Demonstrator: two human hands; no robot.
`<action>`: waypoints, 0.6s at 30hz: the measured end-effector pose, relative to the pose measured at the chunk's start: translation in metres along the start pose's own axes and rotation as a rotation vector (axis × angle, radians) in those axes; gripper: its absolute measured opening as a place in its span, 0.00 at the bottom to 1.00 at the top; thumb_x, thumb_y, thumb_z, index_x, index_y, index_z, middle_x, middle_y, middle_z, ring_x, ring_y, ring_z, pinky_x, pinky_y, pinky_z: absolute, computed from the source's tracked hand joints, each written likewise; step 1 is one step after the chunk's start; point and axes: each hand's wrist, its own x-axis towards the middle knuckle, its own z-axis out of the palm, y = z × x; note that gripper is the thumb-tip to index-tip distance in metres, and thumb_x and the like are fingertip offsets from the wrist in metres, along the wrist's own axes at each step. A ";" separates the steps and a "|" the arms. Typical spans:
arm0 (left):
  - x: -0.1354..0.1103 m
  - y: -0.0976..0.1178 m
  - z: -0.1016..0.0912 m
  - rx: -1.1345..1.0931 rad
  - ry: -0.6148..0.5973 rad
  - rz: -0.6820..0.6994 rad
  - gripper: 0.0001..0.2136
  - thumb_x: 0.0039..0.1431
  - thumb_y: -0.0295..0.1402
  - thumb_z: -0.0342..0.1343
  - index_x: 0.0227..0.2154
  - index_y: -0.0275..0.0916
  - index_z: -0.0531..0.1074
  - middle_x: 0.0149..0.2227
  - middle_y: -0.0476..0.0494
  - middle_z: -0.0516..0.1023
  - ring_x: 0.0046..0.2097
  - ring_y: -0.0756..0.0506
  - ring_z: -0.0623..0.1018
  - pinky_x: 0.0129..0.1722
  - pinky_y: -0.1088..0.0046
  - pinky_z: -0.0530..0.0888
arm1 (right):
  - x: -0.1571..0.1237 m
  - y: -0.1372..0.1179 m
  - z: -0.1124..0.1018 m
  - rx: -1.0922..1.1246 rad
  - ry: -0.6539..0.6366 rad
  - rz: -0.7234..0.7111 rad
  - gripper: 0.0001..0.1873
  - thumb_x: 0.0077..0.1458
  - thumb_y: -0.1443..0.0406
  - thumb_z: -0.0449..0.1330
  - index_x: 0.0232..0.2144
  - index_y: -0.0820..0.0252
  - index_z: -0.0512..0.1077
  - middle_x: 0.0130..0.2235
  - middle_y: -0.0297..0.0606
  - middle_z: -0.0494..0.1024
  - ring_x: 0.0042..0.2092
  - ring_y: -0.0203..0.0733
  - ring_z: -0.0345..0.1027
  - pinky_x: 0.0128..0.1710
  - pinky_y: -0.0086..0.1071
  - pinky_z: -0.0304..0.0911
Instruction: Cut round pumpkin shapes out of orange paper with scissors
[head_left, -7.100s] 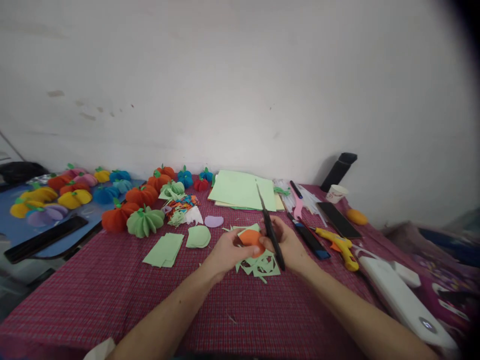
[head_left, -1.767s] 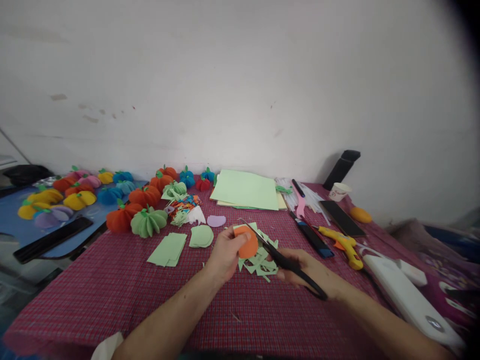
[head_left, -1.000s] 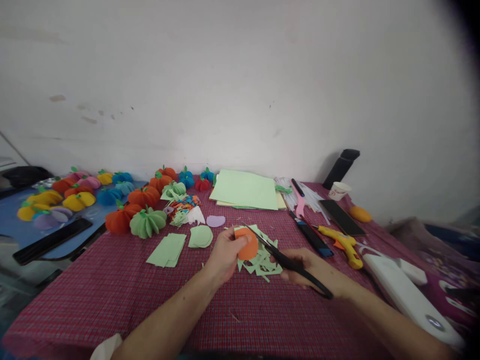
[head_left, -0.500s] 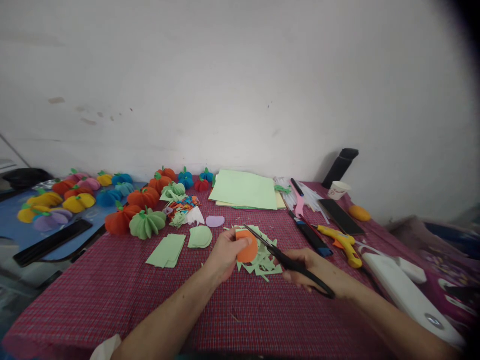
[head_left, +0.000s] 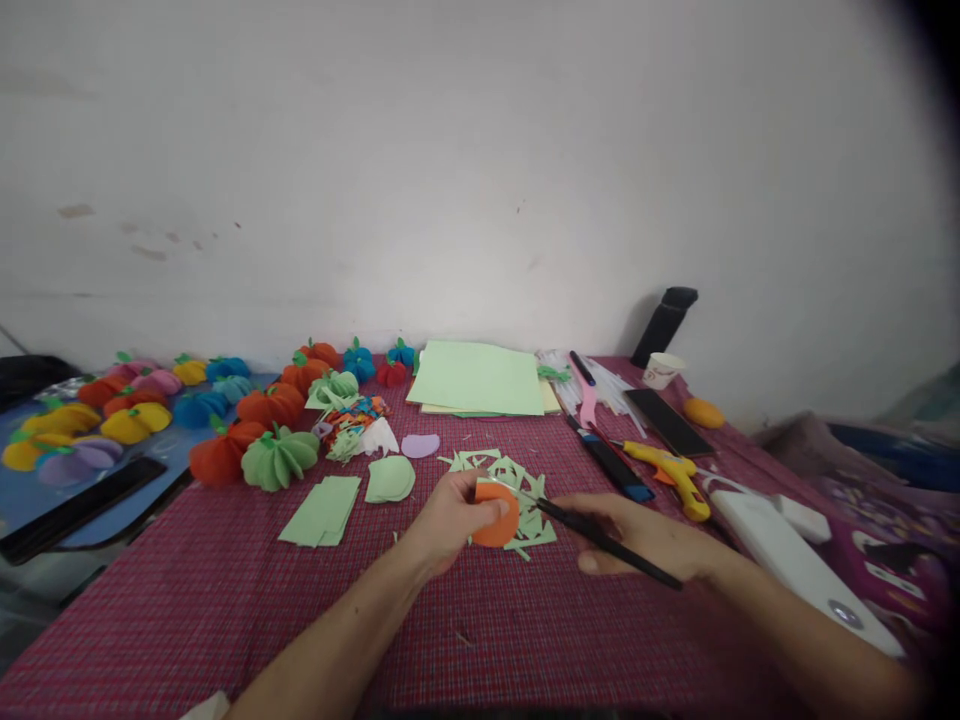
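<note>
In the head view, my left hand (head_left: 448, 525) pinches an orange paper piece (head_left: 495, 520) with a rounded right side, thumb on its face. A strip of light green paper shows along its top edge. My right hand (head_left: 645, 530) grips black-handled scissors (head_left: 611, 545), whose blades point left and lie at the top edge of the held paper. Whether the blades are fully closed is hard to see. Below and behind the paper lies a heap of light green paper scraps (head_left: 536, 530). Left of my left hand are green rounded cutouts (head_left: 391, 480) and green rectangles (head_left: 321, 512).
Paper pumpkins (head_left: 279, 458) in several colours stand at the left, beside colourful scraps (head_left: 352, 425). Green sheets (head_left: 480, 378) are stacked by the wall. At the right lie a cutter knife (head_left: 611, 465), a yellow glue gun (head_left: 667, 472), a black phone-like slab (head_left: 670, 422) and a white device (head_left: 802, 570).
The scissors have tilted, so their handles now look thinner and more edge-on, and the blades sit lower against the orange paper's top. The whole view has shifted slightly.
</note>
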 end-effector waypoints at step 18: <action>-0.004 0.006 0.007 0.029 -0.047 -0.176 0.05 0.37 0.27 0.57 0.20 0.31 0.70 0.19 0.49 0.70 0.20 0.53 0.68 0.22 0.77 0.63 | 0.005 0.000 -0.010 0.053 -0.199 0.045 0.19 0.48 0.57 0.56 0.38 0.65 0.65 0.27 0.30 0.54 0.29 0.31 0.48 0.26 0.24 0.48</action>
